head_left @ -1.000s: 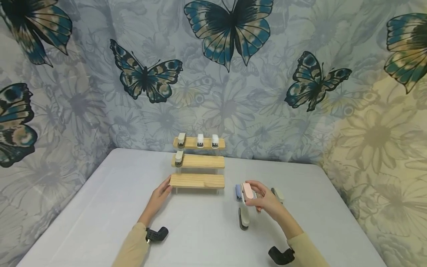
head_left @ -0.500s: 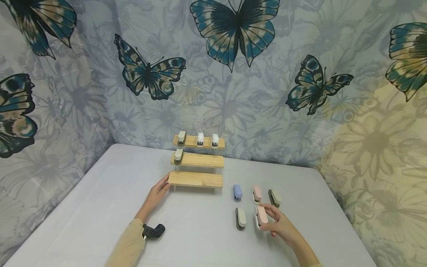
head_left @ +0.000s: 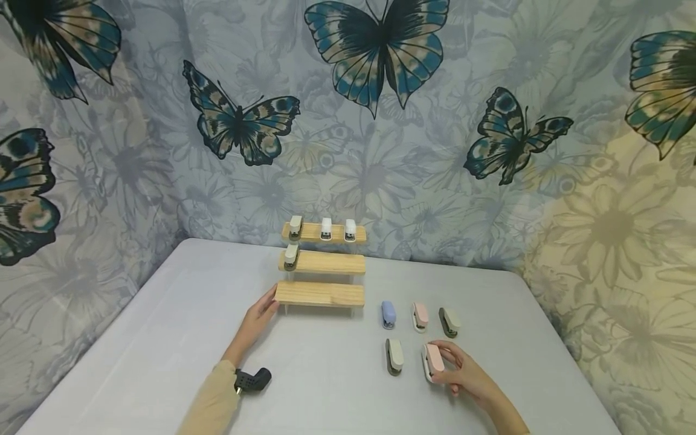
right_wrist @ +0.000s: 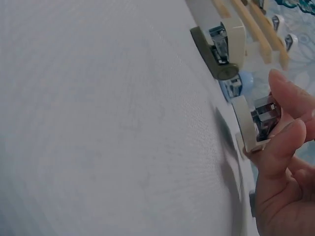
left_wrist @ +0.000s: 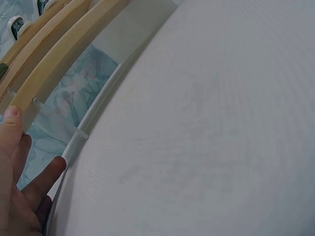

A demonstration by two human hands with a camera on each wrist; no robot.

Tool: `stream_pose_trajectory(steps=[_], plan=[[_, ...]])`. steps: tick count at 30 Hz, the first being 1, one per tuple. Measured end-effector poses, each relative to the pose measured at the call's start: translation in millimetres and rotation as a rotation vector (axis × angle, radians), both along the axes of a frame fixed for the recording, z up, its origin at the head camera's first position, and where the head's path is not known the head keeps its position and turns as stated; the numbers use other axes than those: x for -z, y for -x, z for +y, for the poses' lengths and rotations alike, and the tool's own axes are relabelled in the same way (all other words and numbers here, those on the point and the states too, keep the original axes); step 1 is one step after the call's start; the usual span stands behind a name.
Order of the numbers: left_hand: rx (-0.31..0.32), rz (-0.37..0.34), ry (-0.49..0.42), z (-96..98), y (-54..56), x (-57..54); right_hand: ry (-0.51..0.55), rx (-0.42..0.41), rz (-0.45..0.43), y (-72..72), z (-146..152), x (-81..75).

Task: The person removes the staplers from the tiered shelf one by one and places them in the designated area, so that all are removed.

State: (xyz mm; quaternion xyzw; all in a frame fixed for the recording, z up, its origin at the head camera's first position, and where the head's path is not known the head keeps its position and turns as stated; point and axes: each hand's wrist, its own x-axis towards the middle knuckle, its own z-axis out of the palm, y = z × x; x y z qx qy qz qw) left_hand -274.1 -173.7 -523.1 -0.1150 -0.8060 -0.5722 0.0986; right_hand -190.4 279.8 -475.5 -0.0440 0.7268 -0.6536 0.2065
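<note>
My right hand [head_left: 462, 374] pinches a small pink stapler [head_left: 434, 361] between thumb and fingers, low over the front right of the white table. The right wrist view shows that stapler [right_wrist: 258, 120] from its end, with fingertips along its pink side. At the left end of the lowest board of a three-tier wooden display shelf [head_left: 321, 294] is my left hand [head_left: 257, 323]. Its thumb lies against the board's front edge in the left wrist view, with another finger below the board [left_wrist: 54, 61]. The other fingers are spread off it.
Around the held stapler lie a blue stapler [head_left: 388, 315], another pink stapler [head_left: 420, 317] and two cream staplers with dark bases [head_left: 450, 322]. A cream stapler [head_left: 295, 227] and two white ones stand on the top tier. One cream stapler [head_left: 291, 257] stands at the middle tier's left.
My right hand has carried the pink stapler from beside the blue one toward the front right, uncovering the second pink stapler. The left hand stays at the shelf.
</note>
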Motion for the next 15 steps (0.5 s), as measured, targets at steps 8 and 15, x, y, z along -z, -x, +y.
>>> stream_pose_trajectory(steps=[8,15], plan=[[-0.015,-0.005,-0.004,-0.3,2.4,3.0,-0.007,0.011,0.023,1.7,0,7.7],[-0.019,-0.014,-0.007,0.0,1.1,1.3,-0.031,0.003,0.045,2.8,-5,10.9]])
